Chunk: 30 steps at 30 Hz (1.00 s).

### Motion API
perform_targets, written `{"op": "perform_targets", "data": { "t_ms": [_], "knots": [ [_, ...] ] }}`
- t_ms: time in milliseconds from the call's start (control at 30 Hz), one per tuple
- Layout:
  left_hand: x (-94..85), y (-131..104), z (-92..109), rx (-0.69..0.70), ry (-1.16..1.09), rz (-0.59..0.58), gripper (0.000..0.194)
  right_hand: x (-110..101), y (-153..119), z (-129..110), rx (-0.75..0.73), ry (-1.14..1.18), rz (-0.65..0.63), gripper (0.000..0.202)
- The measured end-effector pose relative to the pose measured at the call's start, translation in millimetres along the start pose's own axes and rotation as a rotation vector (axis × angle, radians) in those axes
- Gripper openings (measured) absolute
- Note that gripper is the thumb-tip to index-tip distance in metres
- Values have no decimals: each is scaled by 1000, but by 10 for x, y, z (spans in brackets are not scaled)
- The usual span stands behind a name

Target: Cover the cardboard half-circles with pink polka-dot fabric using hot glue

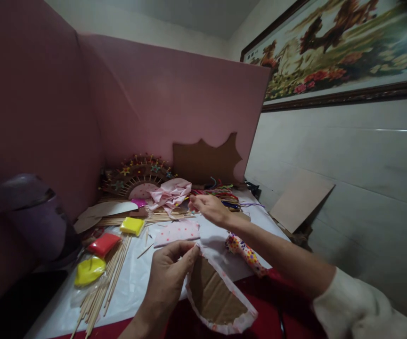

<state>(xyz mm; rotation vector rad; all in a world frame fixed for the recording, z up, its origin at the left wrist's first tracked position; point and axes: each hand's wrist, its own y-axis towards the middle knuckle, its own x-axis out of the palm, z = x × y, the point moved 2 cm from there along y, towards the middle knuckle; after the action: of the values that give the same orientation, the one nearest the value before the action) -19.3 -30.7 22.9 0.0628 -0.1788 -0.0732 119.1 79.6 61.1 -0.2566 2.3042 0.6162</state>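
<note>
My left hand [175,270] pinches the upper corner of a half-round cardboard piece [217,292]. Pale pink cloth is folded over the rim of that cardboard, leaving the brown middle bare. Out over the table, my right hand [210,209] is raised with its fingers pressed together; what they hold, if anything, is too small to make out. Beyond the left hand lies a half-round piece covered in pink spotted cloth [177,233]. Just behind the right fingers is a crumpled pink cloth [171,193].
Thin wooden sticks [109,282] lie at left beside yellow clay packets [132,226] and a red packet [104,245]. A decorated stick fan [142,176] and a cut cardboard sheet [205,160] stand at the back. A flower-patterned roll [246,254] lies under my right forearm.
</note>
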Motion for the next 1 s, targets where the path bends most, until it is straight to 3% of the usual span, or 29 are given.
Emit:
{"op": "perform_targets", "data": {
  "t_ms": [233, 533, 767, 1000],
  "knots": [
    [-20, 43, -93, -23, -32, 21, 21, 319, 975, 191, -42, -230, -39, 21],
    [-25, 59, -19, -74, -194, 216, 21, 510, 1901, 271, 90, -381, 77, 31],
    [-49, 89, 9, -67, -210, 309, 23, 584, 2158, 408, 136, -319, 39, 30],
    [-68, 99, -3, -72, -209, 317, 23, 542, 2024, 467, -49, -247, -14, 29]
  ]
}}
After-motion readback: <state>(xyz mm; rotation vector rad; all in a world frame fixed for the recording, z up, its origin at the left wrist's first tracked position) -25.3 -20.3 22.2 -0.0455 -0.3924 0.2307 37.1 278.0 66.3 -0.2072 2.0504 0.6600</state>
